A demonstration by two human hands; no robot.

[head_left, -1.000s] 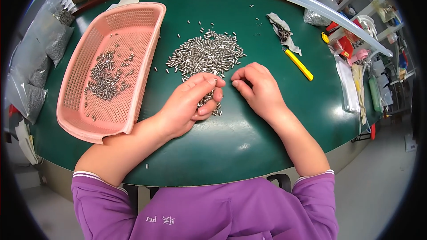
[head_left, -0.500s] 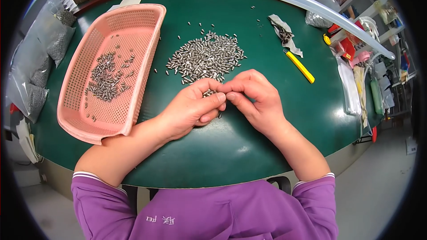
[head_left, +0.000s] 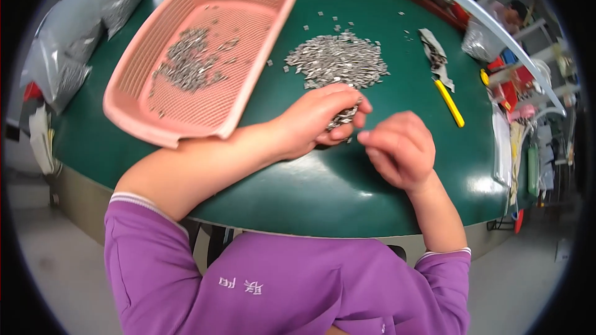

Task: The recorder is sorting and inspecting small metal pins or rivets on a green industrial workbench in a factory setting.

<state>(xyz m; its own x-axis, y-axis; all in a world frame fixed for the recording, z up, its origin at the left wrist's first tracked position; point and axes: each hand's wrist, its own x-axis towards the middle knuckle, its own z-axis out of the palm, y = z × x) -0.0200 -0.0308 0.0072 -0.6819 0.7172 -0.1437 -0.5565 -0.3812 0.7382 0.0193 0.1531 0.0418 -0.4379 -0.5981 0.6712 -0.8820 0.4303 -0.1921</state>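
My left hand [head_left: 313, 118] is curled around a clutch of small silvery metal pins [head_left: 344, 116], some showing between thumb and fingers. To its right, a short gap away, my right hand [head_left: 403, 152] has its fingers curled in with thumb and forefinger close together. Whether a pin sits in that pinch is hidden and slightly blurred. Just beyond my left hand lies a heap of the same metal pins [head_left: 338, 59] on the green tabletop [head_left: 298, 201]. A pink plastic basket [head_left: 256, 80] stands beside my left forearm, with more pins [head_left: 189, 56] scattered on its mesh floor.
At the right lie a yellow utility knife [head_left: 449, 103] and a grey cloth strip [head_left: 437, 59] with dark bits on it. Clear bags of metal parts [head_left: 65, 74] line the left side. A pale tube [head_left: 496, 37] arches across the far right. A person [head_left: 514, 15] is in the background.
My hands have parted: the right has drawn away from the left, where they touched before. The pins in my left hand show more. The whole view has shifted, moving the basket and heap up and rightward.
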